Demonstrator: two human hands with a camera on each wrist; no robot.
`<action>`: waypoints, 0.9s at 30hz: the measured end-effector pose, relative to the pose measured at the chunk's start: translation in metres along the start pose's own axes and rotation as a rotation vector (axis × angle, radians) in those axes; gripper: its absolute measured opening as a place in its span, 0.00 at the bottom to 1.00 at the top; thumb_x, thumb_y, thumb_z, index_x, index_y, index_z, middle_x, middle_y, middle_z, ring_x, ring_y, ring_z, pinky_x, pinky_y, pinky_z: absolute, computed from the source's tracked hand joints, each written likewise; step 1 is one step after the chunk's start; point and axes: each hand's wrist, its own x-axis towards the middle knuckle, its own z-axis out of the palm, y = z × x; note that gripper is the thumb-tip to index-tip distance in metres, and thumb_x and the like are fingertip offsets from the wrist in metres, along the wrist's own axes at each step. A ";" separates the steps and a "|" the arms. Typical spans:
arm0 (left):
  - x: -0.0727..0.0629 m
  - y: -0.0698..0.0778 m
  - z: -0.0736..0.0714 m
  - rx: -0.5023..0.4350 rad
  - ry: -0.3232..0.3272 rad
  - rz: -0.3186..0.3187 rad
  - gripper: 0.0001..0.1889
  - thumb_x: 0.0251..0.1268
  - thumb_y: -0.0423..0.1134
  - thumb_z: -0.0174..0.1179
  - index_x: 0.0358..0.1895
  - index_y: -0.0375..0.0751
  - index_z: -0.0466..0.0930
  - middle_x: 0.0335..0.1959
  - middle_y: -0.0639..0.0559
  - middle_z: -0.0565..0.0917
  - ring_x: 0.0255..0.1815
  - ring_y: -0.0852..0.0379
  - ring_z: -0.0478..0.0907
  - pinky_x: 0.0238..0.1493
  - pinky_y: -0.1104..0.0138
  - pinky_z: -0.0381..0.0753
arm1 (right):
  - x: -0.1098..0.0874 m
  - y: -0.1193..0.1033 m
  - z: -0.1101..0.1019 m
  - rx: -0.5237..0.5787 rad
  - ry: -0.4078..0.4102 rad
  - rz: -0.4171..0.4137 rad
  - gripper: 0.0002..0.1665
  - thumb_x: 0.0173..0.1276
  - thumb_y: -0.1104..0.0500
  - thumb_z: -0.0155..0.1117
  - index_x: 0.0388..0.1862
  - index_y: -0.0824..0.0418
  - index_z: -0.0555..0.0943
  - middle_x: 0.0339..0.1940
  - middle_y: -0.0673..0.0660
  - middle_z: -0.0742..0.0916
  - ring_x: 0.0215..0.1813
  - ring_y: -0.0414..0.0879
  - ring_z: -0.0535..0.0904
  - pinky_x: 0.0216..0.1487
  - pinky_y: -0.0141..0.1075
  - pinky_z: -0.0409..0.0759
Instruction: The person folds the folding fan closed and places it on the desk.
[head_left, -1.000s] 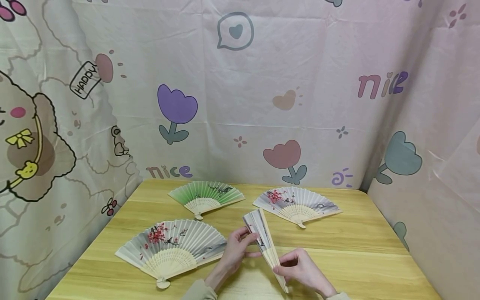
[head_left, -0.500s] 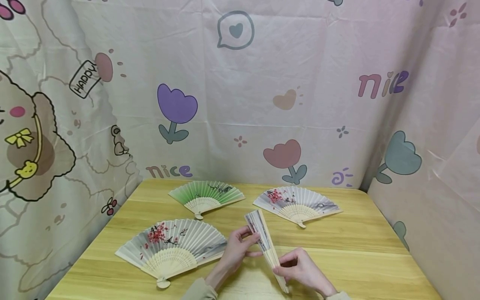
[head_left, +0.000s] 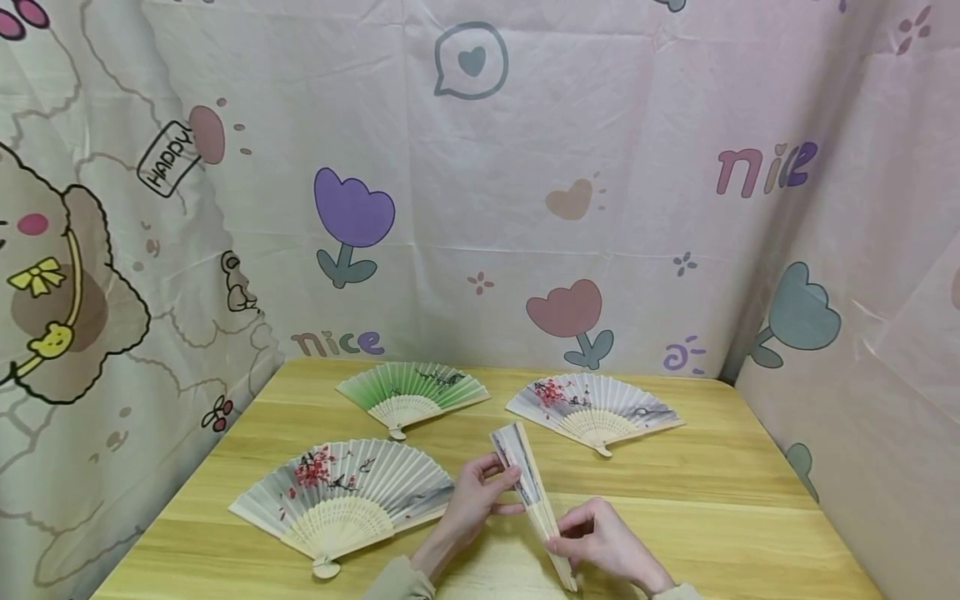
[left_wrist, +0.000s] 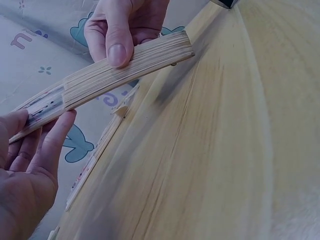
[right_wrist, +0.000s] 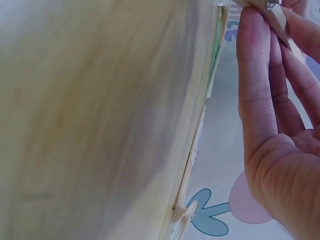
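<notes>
A folding fan (head_left: 537,504), nearly closed into a narrow bundle, is held by both hands above the table. Its pale ribs and grey-white printed leaf show in the left wrist view. My left hand (head_left: 476,496) grips the leaf end between thumb and fingers. Lower down, my right hand (head_left: 603,537) pinches the ribs near the pivot end, thumb on top as the left wrist view shows. A metal rivet sits at the fan's end (right_wrist: 271,5) in the right wrist view. Left of the hands lies a spread grey-white fan (head_left: 341,500) with red blossoms.
At the back of the wooden table (head_left: 675,533) lie a spread green fan (head_left: 416,396) and another blossom fan (head_left: 596,408), also spread. Printed curtains (head_left: 480,167) hang behind the table and along both sides.
The folded fan has dipped very slightly toward the near edge and turned a little. Both hands keep their grip, and the spread fans stay put.
</notes>
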 end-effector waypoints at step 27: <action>0.005 -0.002 0.000 -0.010 -0.001 -0.010 0.23 0.68 0.32 0.64 0.60 0.21 0.72 0.39 0.53 0.86 0.39 0.58 0.87 0.42 0.63 0.94 | -0.001 0.001 -0.002 0.010 -0.034 0.011 0.10 0.63 0.66 0.70 0.39 0.74 0.84 0.25 0.73 0.85 0.24 0.31 0.79 0.20 0.37 0.88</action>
